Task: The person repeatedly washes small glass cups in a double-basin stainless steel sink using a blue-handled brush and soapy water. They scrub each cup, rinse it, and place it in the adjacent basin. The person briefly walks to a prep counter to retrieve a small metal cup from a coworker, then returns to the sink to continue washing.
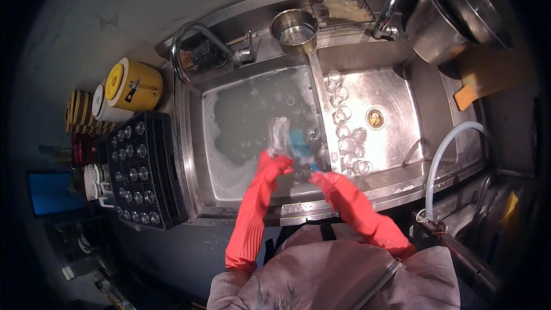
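Observation:
Both hands wear long red rubber gloves above the left basin of a stainless-steel double sink, which holds cloudy, sudsy water. My left hand grips a clear drinking glass by its lower end, its far end pointing away from me. Just to the right, my right hand is closed on the blue handle of a brush with a blurred teal head. The brush head is beside the glass, outside it. Several clear glasses stand along the divider in the right basin.
A black glass rack holding several glasses is left of the sink, near a yellow drinks cooler. A steel pot sits behind the divider, between two faucets. Large steel pots and a white hose are at right.

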`<state>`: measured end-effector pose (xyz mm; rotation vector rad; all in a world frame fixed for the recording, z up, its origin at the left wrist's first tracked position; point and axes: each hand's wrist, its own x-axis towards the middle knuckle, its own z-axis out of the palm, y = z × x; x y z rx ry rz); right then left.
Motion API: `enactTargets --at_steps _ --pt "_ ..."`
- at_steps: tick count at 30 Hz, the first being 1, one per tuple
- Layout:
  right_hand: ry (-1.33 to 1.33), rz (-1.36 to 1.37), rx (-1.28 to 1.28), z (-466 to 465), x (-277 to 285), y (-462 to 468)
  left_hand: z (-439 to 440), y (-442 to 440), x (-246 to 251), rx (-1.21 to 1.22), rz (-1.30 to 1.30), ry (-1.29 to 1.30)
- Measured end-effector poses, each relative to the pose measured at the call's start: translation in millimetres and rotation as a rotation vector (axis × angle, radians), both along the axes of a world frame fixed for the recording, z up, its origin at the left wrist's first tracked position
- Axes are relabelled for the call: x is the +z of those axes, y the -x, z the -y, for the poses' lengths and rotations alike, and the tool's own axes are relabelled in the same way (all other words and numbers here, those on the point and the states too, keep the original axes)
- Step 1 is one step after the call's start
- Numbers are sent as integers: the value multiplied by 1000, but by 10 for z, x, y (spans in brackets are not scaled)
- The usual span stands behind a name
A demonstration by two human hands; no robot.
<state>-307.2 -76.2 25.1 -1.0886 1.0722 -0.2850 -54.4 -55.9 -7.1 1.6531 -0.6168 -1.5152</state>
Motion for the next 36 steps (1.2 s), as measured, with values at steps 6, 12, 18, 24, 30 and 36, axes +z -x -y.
enactTargets --at_steps 6,12,18,24,30,36 --pt "291 -344 143 234 296 -232 -1 177 90 -269 1273 162" --pt "613 -438 169 135 292 26 -13 -17 210 -405 1735 158" --pt "303 -390 161 422 521 -64 -45 -72 418 -529 1584 288" --pt "112 -281 150 386 366 307 -273 -234 109 -173 1087 332" --pt "950 -379 525 712 -232 516 -249 -620 -35 -263 503 240" --pt "720 -483 675 960 247 10 -96 -280 105 -424 773 528"
